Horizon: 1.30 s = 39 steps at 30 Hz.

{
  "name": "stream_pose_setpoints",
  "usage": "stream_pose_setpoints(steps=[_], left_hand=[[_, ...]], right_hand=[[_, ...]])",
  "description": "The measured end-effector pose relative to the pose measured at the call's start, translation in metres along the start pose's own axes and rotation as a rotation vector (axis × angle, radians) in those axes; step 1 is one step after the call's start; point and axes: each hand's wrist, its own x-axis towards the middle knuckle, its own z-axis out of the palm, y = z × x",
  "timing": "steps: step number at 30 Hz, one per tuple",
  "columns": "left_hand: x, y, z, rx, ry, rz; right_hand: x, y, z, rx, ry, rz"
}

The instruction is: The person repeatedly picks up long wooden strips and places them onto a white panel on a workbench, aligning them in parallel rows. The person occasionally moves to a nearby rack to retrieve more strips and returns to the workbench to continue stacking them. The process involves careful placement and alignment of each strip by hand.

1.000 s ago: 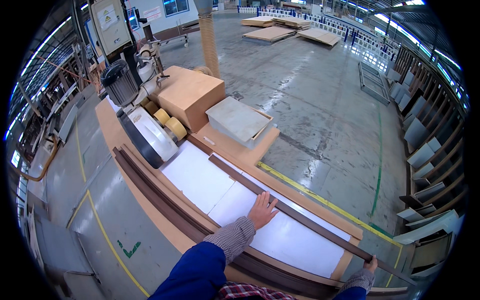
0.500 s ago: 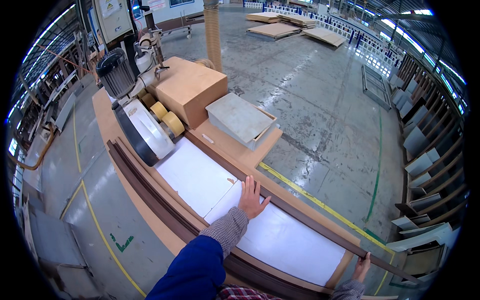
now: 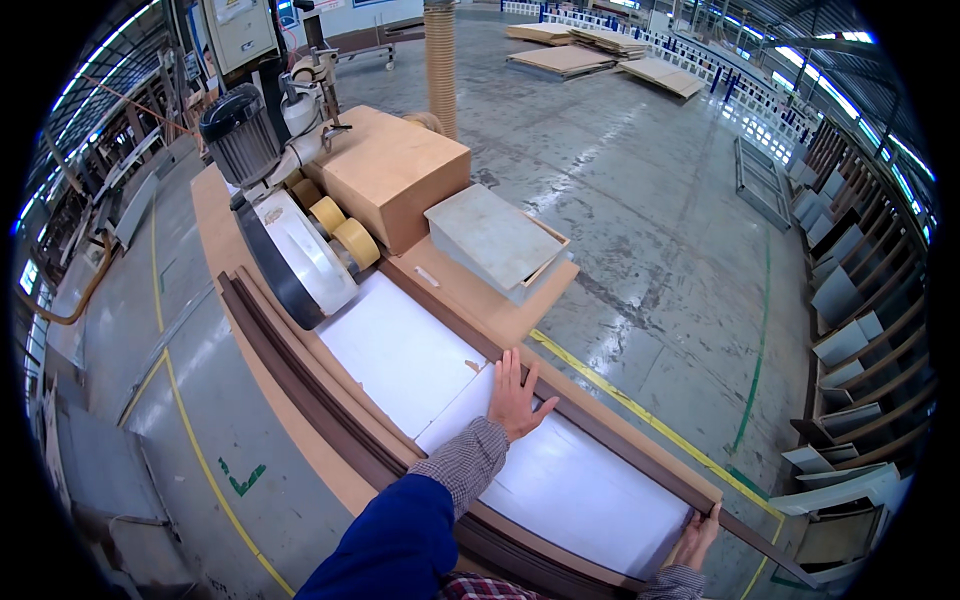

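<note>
A long dark brown strip of moulding (image 3: 610,432) lies along the far side of a white-topped work surface (image 3: 585,500), its right end sticking out past the surface. My left hand (image 3: 517,398) rests with fingers stretched out and spread, the fingertips touching the strip. Near the right end of the surface, my right hand (image 3: 697,538) has its fingers closed about the strip; part of the grip is hidden. Left of my hands stands a feeder machine with yellow rollers (image 3: 354,243) and a dark motor (image 3: 240,135), above the strip's far end.
More dark brown mouldings (image 3: 315,385) lie along the near edge of the bench. A brown box (image 3: 400,170) and a grey-lidded tray (image 3: 495,235) stand behind the strip. Racked panels (image 3: 850,330) line the right side. Stacked boards (image 3: 575,60) lie on the far floor.
My right hand has moved left along the strip to the end of the work surface. The strip's right end shows a little further left. My left hand stays on the strip.
</note>
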Motion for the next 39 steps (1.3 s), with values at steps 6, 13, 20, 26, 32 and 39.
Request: stream_pose_setpoints(steps=[6,13,20,26,32,39], left_hand=[[-0.001,0.0,-0.001,-0.05,0.007,0.003],[0.0,0.0,0.001,-0.078,0.017,0.001],[-0.001,0.0,0.002,-0.062,0.023,0.002],[-0.001,0.001,0.002,-0.05,0.031,0.007],[-0.001,0.0,0.004,-0.093,0.04,0.01],[-0.002,-0.001,0.005,-0.127,0.071,0.0]], right_hand=[[-0.021,0.01,0.039,0.017,-0.058,-0.061],[-0.06,0.03,0.079,0.054,-0.055,-0.109],[-0.057,0.067,0.088,0.163,-0.054,0.039],[-0.067,0.08,0.12,0.074,-0.004,0.083],[-0.083,0.098,0.143,0.062,-0.052,0.083],[-0.102,0.117,0.169,0.036,-0.078,0.147]])
